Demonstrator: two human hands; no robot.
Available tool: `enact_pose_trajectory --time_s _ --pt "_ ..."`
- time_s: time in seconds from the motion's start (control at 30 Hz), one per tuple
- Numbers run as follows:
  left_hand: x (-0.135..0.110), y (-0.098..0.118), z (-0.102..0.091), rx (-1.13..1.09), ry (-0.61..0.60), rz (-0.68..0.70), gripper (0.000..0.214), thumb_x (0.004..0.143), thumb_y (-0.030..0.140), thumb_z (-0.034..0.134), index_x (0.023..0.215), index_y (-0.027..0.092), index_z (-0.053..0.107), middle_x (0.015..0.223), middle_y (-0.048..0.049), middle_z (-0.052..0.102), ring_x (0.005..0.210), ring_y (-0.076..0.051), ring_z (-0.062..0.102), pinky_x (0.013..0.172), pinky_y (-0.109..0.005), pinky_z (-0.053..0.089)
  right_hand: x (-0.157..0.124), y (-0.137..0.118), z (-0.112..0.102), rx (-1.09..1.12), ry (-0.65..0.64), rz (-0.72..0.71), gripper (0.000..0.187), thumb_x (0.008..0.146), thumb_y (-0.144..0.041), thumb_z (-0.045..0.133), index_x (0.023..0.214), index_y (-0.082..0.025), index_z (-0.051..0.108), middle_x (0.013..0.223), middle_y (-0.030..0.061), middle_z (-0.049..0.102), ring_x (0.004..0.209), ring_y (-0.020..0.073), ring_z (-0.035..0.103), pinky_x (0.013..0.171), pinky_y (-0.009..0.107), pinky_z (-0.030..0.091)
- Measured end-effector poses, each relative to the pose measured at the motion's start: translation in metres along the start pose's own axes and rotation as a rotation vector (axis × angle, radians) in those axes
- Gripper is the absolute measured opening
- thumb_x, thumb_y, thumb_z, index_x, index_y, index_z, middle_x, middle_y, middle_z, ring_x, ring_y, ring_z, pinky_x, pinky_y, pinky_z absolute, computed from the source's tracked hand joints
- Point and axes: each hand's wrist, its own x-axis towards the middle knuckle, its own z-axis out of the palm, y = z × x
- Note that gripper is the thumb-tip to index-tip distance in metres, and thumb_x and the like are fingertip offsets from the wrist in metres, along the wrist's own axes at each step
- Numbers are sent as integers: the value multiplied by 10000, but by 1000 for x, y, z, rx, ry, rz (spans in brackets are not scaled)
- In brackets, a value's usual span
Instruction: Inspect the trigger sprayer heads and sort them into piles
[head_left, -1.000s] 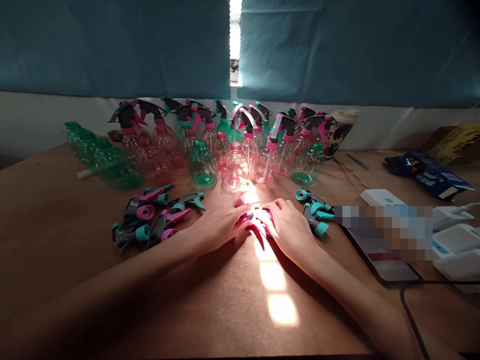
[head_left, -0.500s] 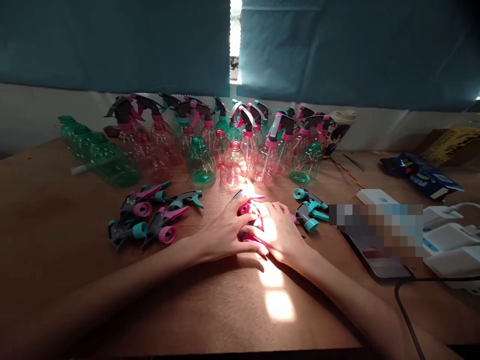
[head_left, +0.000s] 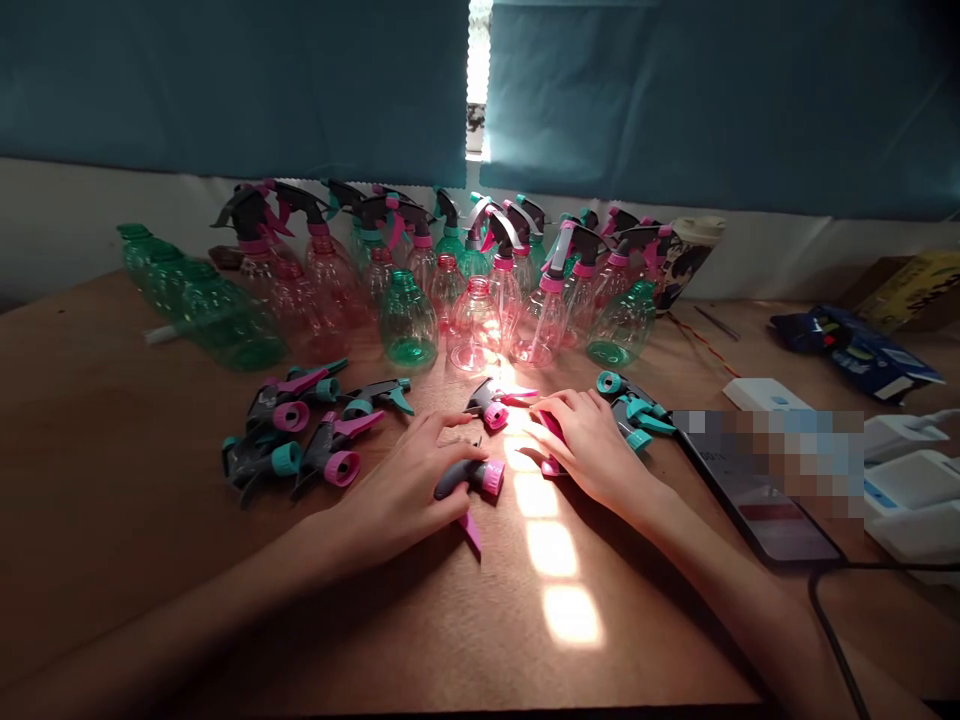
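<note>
Spray bottles (head_left: 541,325) in arc along desk (head_left: 112,480) back; loose trigger heads (head_left: 291,416) before them (both sides of centre).

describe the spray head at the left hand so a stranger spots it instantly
A strip of sunlight crosses the wooden table. Against its left edge, touching the left hand, lies a grey spray head, its pink trigger pointing at the person.

- A small indoor room, probably a home workspace rather than a shop or lab; the pictures do not settle it
- Long brown wooden tabletop (head_left: 112,480) against a white wall (head_left: 67,225)
- Dark teal fabric curtains (head_left: 225,80) with a bright gap between them
- Rows of clear pink and green plastic spray bottles (head_left: 300,310), with loose grey trigger spray heads (head_left: 322,455) laid out
- Household clutter: patterned paper cup (head_left: 682,262), black smartphone (head_left: 765,525), white plastic power adapters (head_left: 911,480), blue packet (head_left: 855,350)
</note>
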Motion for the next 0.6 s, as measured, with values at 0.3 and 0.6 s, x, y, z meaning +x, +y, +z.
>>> enact_pose_trajectory --time_s 0.3,0.6 --pt "36 19 -9 277 -217 87 306 756 278 757 1029 168 671 1093 -94 635 1061 -283 521 869 -393 375 4 2 -16 493 510 113 358 987 -427 382 883 -188 627 836 57 689 816 206 650 737 311 462" --pt "23 6 -6 18 174 64 214 822 232 699 1024 182 652 984 -39 652 963 -210 538 818 -317 418 -12 -31 -2 584 438 -20 197 945 -337 485 885 -196 608 777 33 674 649 172 629 585 292 502"
